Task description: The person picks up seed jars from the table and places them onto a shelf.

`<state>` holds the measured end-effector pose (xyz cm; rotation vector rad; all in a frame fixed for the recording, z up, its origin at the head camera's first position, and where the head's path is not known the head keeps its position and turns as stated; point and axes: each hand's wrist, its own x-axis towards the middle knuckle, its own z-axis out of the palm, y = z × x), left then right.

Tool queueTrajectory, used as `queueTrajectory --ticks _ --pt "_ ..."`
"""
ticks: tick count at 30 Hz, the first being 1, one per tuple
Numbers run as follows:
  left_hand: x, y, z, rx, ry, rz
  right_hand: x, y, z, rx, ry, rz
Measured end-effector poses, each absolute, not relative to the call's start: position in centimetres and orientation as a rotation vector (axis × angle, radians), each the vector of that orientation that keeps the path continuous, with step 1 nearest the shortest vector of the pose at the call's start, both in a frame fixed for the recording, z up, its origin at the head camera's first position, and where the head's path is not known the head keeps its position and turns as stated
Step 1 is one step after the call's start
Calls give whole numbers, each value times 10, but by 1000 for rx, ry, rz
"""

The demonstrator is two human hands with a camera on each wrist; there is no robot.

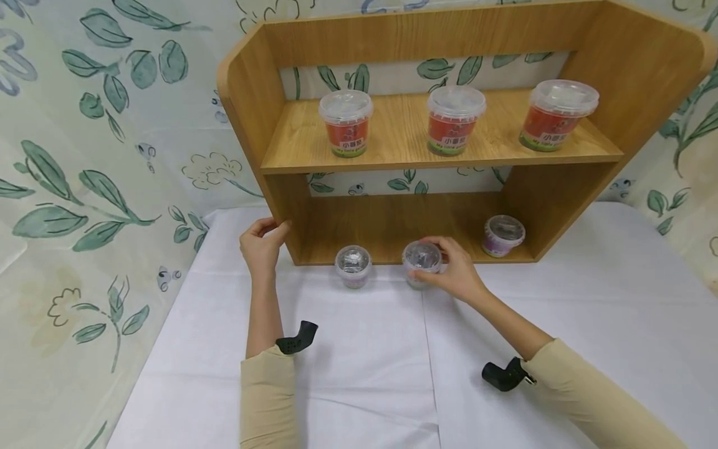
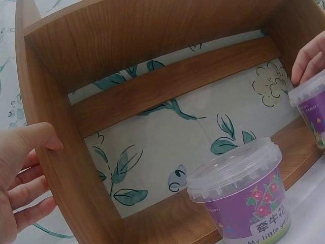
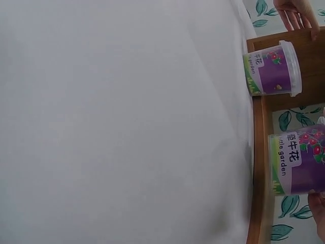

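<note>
My right hand (image 1: 457, 274) grips a small clear-lidded plastic tub (image 1: 422, 257) with a purple label, thumb on the near side and fingers behind. This tub (image 3: 299, 160) is at the front edge of the lower shelf. To its left stands a matching purple tub (image 2: 246, 198), also by that edge. My left hand (image 1: 263, 246) holds the left side panel (image 2: 48, 152) of the wooden shelf (image 1: 387, 227), its thumb on the front edge and its fingers along the outer face. A third purple tub (image 1: 503, 236) stands at the lower shelf's right end.
Three red-labelled tubs with clear lids, left (image 1: 346, 123), middle (image 1: 455, 120) and right (image 1: 558, 115), stand spaced along the upper shelf (image 1: 398, 131). A white cloth (image 1: 359, 374) covers the table. Leaf-patterned fabric (image 1: 112, 156) hangs behind and left.
</note>
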<state>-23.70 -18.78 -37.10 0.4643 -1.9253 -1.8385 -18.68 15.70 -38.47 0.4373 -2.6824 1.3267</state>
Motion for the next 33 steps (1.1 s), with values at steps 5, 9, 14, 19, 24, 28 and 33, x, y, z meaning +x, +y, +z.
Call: queueTrajectory --ticks 5,9,14,19,24,28,33 --pt "-237 -188 -370 465 -1929 -1840 -188 163 -372 422 -2654 1347" --pt "-237 -188 -369 474 -1932 -1842 -189 168 -365 420 -2635 1337" --pt "-237 -188 -369 487 -1940 -1842 -189 171 -358 410 -2632 1315" --pt "-237 -189 -369 480 -1943 -1846 -189 172 -361 394 -2645 1328" --pt "-237 -189 -369 481 -1945 -1844 -196 175 -364 378 -2635 1333" --pt "-238 -189 -369 469 -1931 -1850 -203 176 -365 346 -2632 1306" --pt "-238 -188 -370 453 -1917 -1856 -215 177 -365 349 -2629 1277"
